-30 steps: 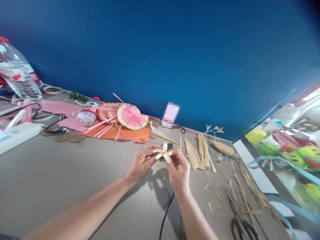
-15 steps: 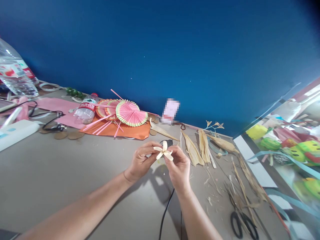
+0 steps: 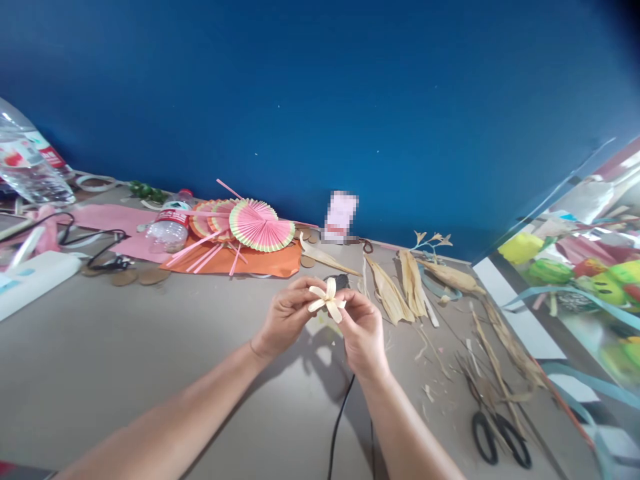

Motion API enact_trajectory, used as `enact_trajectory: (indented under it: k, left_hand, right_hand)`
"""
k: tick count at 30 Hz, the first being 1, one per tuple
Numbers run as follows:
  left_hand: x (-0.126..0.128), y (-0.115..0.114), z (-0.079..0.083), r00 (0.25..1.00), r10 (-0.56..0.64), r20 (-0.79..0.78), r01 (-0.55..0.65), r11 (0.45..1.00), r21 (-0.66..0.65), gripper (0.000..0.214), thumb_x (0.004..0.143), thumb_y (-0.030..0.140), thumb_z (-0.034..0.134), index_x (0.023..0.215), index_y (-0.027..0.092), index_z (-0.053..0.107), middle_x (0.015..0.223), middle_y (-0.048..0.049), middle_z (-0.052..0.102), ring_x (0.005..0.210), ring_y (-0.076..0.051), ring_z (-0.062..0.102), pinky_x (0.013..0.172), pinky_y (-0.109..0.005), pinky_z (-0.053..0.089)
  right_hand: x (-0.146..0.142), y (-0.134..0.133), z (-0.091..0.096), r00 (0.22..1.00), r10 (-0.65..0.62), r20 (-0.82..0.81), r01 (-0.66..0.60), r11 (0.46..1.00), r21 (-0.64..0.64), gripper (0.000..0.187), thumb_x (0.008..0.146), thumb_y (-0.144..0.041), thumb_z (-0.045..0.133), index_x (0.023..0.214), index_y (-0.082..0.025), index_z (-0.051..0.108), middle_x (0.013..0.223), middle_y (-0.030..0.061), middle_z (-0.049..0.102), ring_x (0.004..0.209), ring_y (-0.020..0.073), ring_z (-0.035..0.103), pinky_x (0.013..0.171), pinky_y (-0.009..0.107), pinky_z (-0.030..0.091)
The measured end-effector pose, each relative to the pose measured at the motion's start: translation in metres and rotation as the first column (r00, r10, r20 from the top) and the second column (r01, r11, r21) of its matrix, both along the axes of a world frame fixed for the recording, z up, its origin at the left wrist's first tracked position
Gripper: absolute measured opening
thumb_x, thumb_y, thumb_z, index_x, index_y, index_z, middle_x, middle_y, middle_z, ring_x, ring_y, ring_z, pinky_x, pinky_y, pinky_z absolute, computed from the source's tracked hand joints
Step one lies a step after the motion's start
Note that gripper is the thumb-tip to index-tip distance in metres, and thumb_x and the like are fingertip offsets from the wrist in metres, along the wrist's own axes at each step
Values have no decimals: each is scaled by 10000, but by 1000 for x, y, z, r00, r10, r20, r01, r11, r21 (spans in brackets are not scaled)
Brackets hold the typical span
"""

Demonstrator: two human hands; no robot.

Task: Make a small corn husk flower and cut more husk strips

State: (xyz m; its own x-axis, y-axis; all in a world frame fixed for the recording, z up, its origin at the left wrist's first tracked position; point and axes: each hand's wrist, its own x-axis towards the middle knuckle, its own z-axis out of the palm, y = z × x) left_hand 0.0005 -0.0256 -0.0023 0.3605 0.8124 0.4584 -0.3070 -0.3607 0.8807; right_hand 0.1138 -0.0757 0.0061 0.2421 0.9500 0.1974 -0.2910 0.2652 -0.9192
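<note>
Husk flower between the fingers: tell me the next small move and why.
Probably steady the husk flower in the left hand grip and let the right hand tease one petal outward. Both hands pinch it above the table, and its pale petals splay unevenly, one pointing up and others drooping toward the right hand.

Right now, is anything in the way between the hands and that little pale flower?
Nothing visible. The left hand and the right hand both pinch the pale flower directly, holding it up above the table, with nothing between fingers and petals.
</note>
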Motion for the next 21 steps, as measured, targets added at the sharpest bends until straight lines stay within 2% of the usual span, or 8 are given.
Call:
enact_trajectory:
  k: [5,10,14,21]
  left_hand:
    - [-1,-1,2,1000,-15,-26,14,1000,-9,114,732,206,582,692,169,682,834,-48,534,743,-135,514,641,-232,426]
    - [-3,0,4,999,-25,-48,26,1000,3,104,725,218,591,711,182,687,855,-49,537,778,-149,526,679,-250,435]
    - [-4,0,4,998,6,-57,-1,996,92,110,737,191,576,710,192,682,832,-43,554,773,-145,537,696,-255,434]
    - [-7,0,7,991,94,-91,-64,957,284,106,739,146,562,736,194,656,789,-37,604,705,-136,550,663,-255,433]
  right_hand:
    - [-1,1,0,988,60,-143,-63,998,-19,139,662,-266,678,675,-179,570,605,-31,549,548,82,462,543,198,364]
    - [2,1,1,982,80,-169,-89,995,-48,162,641,-273,696,646,-172,570,604,-28,554,555,84,466,552,199,362]
    - [6,2,0,973,143,-182,-156,986,-61,141,645,-253,696,641,-171,582,580,-33,540,537,76,438,533,192,334]
    - [3,2,5,956,163,-245,-184,981,-65,162,594,-246,733,619,-169,593,582,-33,544,533,70,436,548,196,333]
